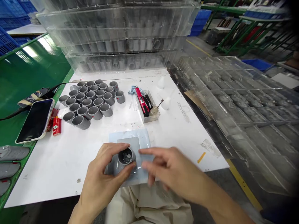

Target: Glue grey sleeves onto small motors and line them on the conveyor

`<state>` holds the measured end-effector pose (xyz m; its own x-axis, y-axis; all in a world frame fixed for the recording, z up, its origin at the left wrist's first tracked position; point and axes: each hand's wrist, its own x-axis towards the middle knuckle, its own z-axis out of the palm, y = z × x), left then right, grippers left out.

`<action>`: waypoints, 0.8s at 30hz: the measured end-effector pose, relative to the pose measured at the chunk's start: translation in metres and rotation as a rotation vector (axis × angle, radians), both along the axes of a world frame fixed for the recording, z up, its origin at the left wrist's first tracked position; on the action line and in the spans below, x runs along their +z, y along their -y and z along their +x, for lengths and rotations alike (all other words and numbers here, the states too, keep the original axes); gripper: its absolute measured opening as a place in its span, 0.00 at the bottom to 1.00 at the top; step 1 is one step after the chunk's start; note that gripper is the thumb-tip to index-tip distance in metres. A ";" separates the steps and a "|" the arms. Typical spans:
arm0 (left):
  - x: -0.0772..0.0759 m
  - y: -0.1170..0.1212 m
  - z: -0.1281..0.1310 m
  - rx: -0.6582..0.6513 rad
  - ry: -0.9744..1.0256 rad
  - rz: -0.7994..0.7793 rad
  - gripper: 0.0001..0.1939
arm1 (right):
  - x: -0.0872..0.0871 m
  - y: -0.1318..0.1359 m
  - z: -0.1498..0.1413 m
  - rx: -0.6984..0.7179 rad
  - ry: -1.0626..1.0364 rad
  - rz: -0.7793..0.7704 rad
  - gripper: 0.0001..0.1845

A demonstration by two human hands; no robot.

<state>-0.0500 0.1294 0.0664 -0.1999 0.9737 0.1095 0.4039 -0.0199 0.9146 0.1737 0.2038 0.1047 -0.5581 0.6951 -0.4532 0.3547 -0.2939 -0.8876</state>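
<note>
My left hand [101, 175] grips a grey cylinder [121, 166] between thumb and fingers. The cylinder's open end faces up toward me, and a dark round part with small metal pieces shows inside. Under it lies a light blue sheet in clear plastic [145, 138], with a grey square pad [133, 140] on it. Just right of the cylinder, my right hand [167, 165] hovers with its fingers apart, slightly blurred, apparently holding nothing. Several similar grey cylinders [87, 102] stand grouped at the back left of the white tabletop [58, 161].
A small clear box [151, 118] holds a red-and-black cutter [142, 101] and a thin stick. White bottles [165, 103] stand beside it. Stacked clear trays [112, 34] of cylinders rise behind; more clear trays [252, 102] are at right. A phone [35, 119] lies left.
</note>
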 end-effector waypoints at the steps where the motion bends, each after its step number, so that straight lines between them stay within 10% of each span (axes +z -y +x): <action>1: -0.002 0.000 0.000 -0.011 0.015 -0.005 0.25 | 0.003 -0.011 0.003 -0.122 0.033 0.163 0.25; 6: -0.006 -0.001 0.003 0.059 0.126 -0.074 0.21 | 0.009 -0.076 0.007 -0.534 0.128 0.818 0.23; 18: -0.009 -0.005 -0.004 -0.121 0.156 -0.028 0.23 | 0.020 -0.104 -0.004 -0.336 0.387 1.157 0.09; 24: -0.004 -0.007 -0.004 -0.117 0.135 -0.046 0.23 | 0.045 -0.074 0.003 -0.683 0.175 1.340 0.10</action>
<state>-0.0537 0.1359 0.0620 -0.0952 0.9945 0.0443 0.2746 -0.0165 0.9614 0.1768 0.2773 0.1500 0.0248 0.7316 0.6813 0.6147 0.5263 -0.5875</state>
